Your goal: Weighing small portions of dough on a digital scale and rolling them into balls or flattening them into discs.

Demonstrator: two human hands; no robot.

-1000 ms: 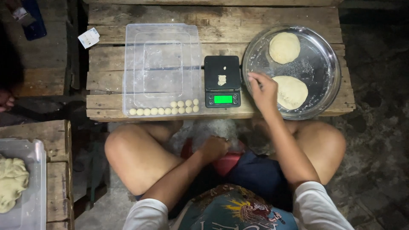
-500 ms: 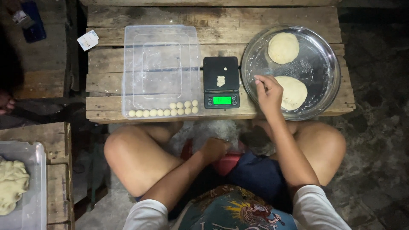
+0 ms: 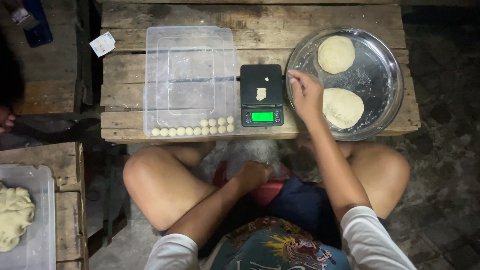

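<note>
My right hand (image 3: pixel 306 92) hovers over the left rim of a round metal tray (image 3: pixel 380 65), fingertips pinched together right beside a black digital scale (image 3: pixel 261 95). Whether anything is between the fingertips cannot be seen. A small scrap of dough (image 3: pixel 260 93) lies on the scale's platform. Two flat dough rounds rest in the tray, one far (image 3: pixel 336 54) and one near (image 3: pixel 342 107). My left hand (image 3: pixel 252 175) is curled closed in my lap against a whitish floury mass (image 3: pixel 250 150) above something red.
A clear plastic box (image 3: pixel 190 75) left of the scale holds a row of several small dough balls (image 3: pixel 192 129) along its near wall. All stand on a wooden pallet table (image 3: pixel 200 15). At lower left is a second box (image 3: pixel 40 200) with a dough lump (image 3: pixel 15 222). Another person's fingers (image 3: pixel 6 120) show at the left edge.
My right hand left the near dough round and moved left and away, to the tray's rim beside the scale. My left hand stayed in my lap.
</note>
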